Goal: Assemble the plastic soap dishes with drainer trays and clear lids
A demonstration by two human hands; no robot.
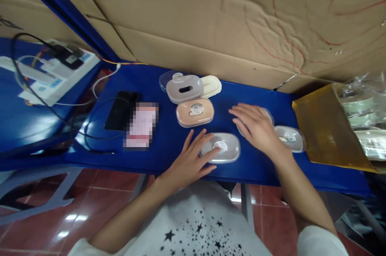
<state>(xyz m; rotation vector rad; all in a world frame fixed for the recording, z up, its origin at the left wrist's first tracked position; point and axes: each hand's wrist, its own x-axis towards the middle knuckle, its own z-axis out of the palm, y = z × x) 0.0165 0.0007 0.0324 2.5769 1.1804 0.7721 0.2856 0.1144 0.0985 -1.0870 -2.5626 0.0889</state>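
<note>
A grey oval plastic case with a clear lid and a round label (pixel 230 149) lies near the table's front edge. My left hand (pixel 189 159) rests at its left end, fingers spread, a few of them over the lid. To the right, my right hand (pixel 256 127) lies flat with fingers stretched over another oval case (pixel 268 115), which it mostly hides. Beside that wrist sits a light labelled case (pixel 294 139). A peach case with a label (pixel 196 113) lies farther back, next to a grey slotted cover (pixel 183 89), a cream oval piece (pixel 212 86) and a clear lid (pixel 165 79).
At the right end stands an open cardboard box (pixel 328 127) with several bagged cases (pixel 362 115). A black phone (pixel 119 111) and a blurred pink paper (pixel 141 123) lie left. Farther left is a power strip with cables (pixel 81 65). Cardboard (pixel 181 19) lines the back.
</note>
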